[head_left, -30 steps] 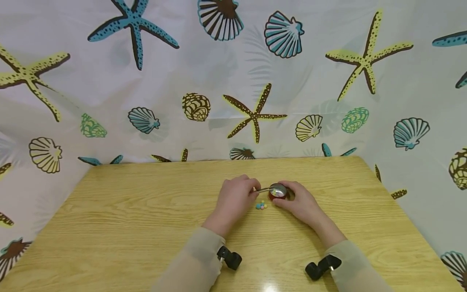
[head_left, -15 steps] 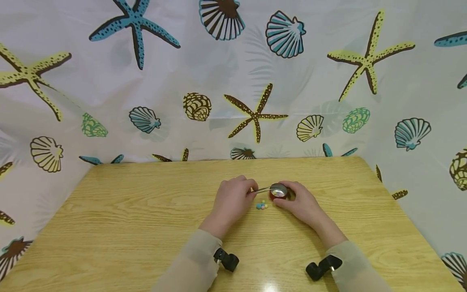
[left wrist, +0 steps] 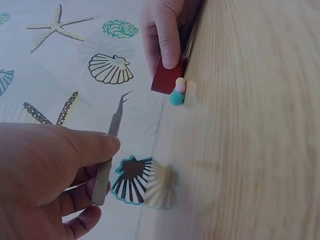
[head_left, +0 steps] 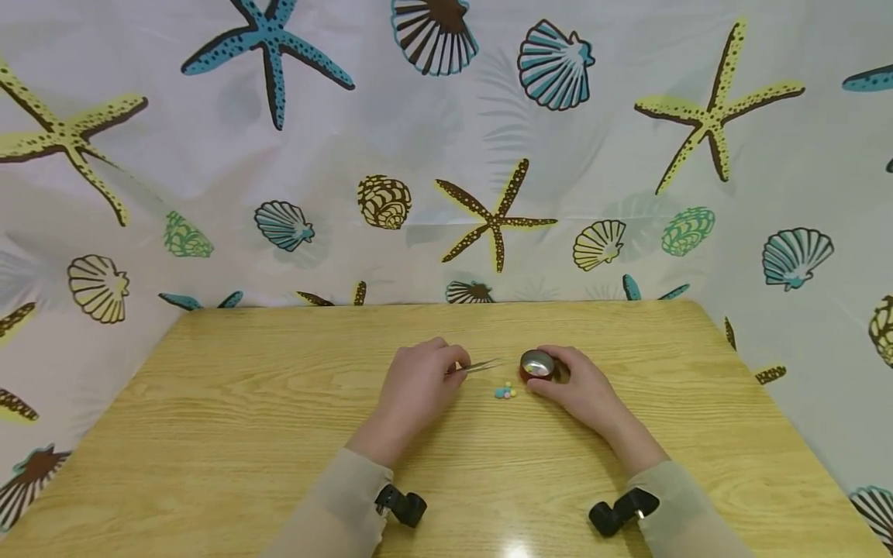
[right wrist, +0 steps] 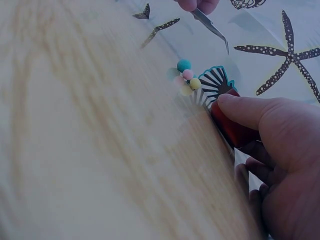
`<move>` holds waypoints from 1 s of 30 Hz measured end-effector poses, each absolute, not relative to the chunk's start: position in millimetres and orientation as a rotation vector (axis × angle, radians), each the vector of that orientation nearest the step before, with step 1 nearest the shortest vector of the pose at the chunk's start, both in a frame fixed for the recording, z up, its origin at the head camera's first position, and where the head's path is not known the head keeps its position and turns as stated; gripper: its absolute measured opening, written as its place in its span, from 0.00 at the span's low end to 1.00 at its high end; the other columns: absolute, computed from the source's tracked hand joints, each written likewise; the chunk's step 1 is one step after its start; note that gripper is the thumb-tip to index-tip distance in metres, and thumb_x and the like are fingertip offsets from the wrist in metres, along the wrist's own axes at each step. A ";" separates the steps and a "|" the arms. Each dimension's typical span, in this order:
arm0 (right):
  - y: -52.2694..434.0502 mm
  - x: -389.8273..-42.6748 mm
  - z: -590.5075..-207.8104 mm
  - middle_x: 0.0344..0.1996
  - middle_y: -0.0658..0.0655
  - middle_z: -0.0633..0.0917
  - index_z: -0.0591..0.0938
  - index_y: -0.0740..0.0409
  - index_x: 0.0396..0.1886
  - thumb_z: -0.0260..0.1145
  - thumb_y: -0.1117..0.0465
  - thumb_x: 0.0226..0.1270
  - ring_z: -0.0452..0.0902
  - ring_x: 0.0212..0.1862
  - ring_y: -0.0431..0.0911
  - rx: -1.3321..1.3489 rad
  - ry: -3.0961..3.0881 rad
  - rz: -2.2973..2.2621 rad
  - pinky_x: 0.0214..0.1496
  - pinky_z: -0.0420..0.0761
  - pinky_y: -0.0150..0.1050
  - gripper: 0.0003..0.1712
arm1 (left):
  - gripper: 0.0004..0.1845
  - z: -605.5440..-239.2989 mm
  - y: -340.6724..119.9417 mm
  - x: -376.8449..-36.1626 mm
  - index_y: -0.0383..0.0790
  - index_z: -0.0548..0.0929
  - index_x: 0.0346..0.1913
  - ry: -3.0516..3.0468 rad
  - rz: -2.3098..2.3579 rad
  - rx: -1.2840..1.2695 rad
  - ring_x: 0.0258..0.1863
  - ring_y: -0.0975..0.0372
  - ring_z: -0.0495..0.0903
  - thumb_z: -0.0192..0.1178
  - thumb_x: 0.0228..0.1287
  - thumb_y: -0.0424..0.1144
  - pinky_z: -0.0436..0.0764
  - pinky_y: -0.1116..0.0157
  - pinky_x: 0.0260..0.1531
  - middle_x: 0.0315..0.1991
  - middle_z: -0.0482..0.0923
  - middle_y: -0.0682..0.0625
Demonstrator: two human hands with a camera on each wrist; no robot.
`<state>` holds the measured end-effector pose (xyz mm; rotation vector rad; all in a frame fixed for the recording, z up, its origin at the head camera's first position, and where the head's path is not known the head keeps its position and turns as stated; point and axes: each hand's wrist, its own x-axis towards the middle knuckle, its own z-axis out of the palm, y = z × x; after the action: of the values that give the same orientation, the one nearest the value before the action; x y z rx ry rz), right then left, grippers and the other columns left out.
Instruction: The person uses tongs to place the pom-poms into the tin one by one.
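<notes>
The head view shows the left hand [head_left: 417,384] pinching tweezers [head_left: 480,366] and the right hand [head_left: 575,387] gripping a small red tin [head_left: 536,364] on the tabletop [head_left: 244,403], with tiny coloured balls [head_left: 505,392] between. Only the wrist views separate the teal, pink and yellow balls. The tin's contents are unclear; no writing is legible.

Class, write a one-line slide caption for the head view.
Left hand holds tweezers; right hand grips red tin; beads between.

tweezers [head_left: 481,366] left of tin [head_left: 536,364], beads [head_left: 505,392] in front, on table [head_left: 279,403]
</notes>
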<state>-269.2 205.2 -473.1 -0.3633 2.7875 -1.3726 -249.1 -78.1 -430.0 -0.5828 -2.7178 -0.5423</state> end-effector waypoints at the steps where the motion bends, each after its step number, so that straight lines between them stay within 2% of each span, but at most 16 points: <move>1: 205.4 -269.1 -473.2 0.72 0.65 0.79 0.77 0.59 0.79 0.78 0.51 0.77 0.72 0.76 0.63 -0.364 2.787 -1.374 0.79 0.66 0.64 0.38 | 0.04 -430.2 -80.0 -248.2 0.50 0.94 0.46 -2.720 -0.543 -0.582 0.33 0.61 0.81 0.77 0.72 0.37 0.79 0.51 0.43 0.35 0.84 0.56; 10: 207.1 -270.0 -476.3 0.69 0.64 0.81 0.77 0.60 0.79 0.78 0.51 0.77 0.73 0.75 0.63 -0.373 2.802 -1.364 0.79 0.67 0.64 0.38 | 0.05 -434.4 -90.4 -243.3 0.51 0.94 0.47 -2.766 -0.520 -0.618 0.34 0.62 0.80 0.77 0.72 0.38 0.78 0.52 0.45 0.35 0.83 0.58; 30: 206.6 -271.1 -477.0 0.72 0.66 0.79 0.77 0.60 0.79 0.78 0.51 0.76 0.72 0.76 0.63 -0.381 2.785 -1.387 0.79 0.66 0.64 0.38 | 0.05 -450.6 -91.4 -244.4 0.51 0.93 0.47 -2.839 -0.479 -0.692 0.32 0.63 0.78 0.76 0.73 0.38 0.78 0.50 0.46 0.34 0.81 0.58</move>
<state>-271.1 206.6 -477.0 -0.3810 2.7848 -1.3868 -244.4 -91.4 -450.6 -0.6921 -2.8388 -0.4787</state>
